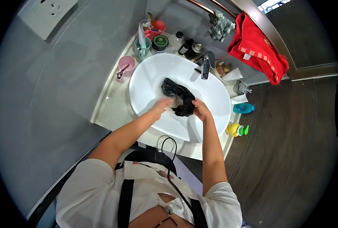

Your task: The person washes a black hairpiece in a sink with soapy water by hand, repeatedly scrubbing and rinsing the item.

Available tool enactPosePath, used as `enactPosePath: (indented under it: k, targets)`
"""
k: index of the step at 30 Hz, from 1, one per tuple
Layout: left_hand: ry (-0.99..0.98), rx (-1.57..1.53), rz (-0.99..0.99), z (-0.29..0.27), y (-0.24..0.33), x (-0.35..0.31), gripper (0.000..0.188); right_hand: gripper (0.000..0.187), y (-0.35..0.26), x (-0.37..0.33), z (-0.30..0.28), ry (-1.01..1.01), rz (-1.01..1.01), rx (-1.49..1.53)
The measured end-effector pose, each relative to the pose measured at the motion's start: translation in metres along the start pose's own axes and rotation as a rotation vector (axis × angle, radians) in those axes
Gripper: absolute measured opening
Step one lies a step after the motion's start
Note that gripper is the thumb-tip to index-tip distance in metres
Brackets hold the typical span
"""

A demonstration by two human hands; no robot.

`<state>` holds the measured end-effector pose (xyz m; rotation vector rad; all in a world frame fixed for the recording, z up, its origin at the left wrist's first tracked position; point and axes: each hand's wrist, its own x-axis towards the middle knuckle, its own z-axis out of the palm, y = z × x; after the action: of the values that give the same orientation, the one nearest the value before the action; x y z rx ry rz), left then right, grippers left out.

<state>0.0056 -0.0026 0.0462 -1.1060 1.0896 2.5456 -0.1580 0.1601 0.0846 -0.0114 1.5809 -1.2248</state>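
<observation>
A wet, crumpled black cloth point(180, 94) lies curved in the white oval sink point(146, 79), some suds on its far end. My right hand point(201, 109) has its fingers closed on the cloth's right edge. Just left of the cloth's near end, my left hand point(163, 106) is over the basin with its fingers stretched out, apparently holding nothing. Beyond the cloth, at the sink's far right rim, stands a chrome faucet point(207, 64). A little water shows beneath the cloth.
On the counter's left stand a pink cup point(126, 65), a green cup point(142, 49) and a green-lidded jar point(160, 43). Dark bottles point(193, 50) stand behind the sink. At the right are a blue bottle point(243, 108) and a yellow pump bottle point(235, 129). A red towel point(252, 49) hangs above.
</observation>
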Motion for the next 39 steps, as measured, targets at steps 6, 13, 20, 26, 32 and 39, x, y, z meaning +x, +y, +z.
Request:
enactPosePath:
  k: [6,13,20,26,32,39]
  targets:
    - [0.129,-0.273,0.052,-0.034,-0.018,0.018,0.035,0.047,0.077,0.055,-0.037,0.638,-0.198,-0.628]
    - [0.243,-0.368,0.024,-0.036,-0.015,0.019,0.031,0.041,0.074,0.062,0.039,0.527,-0.589,-1.306]
    - [0.232,-0.420,0.042,-0.041,-0.013,0.029,0.035,0.054,0.080,0.069,0.054,0.933,-0.594,-1.125]
    - [0.222,-0.450,0.050,-0.037,-0.012,0.028,0.040,0.047,0.083,0.057,0.045,0.393,-0.654,-1.297]
    - [0.183,-0.422,0.043,-0.035,-0.006,0.040,0.048,0.032,0.063,0.056,0.034,0.262,-0.747,-0.915]
    - [0.231,-0.479,-0.002,-0.013,0.030,0.021,0.067,0.027,-0.083,-0.061,0.075,-0.136,-0.479,-0.426]
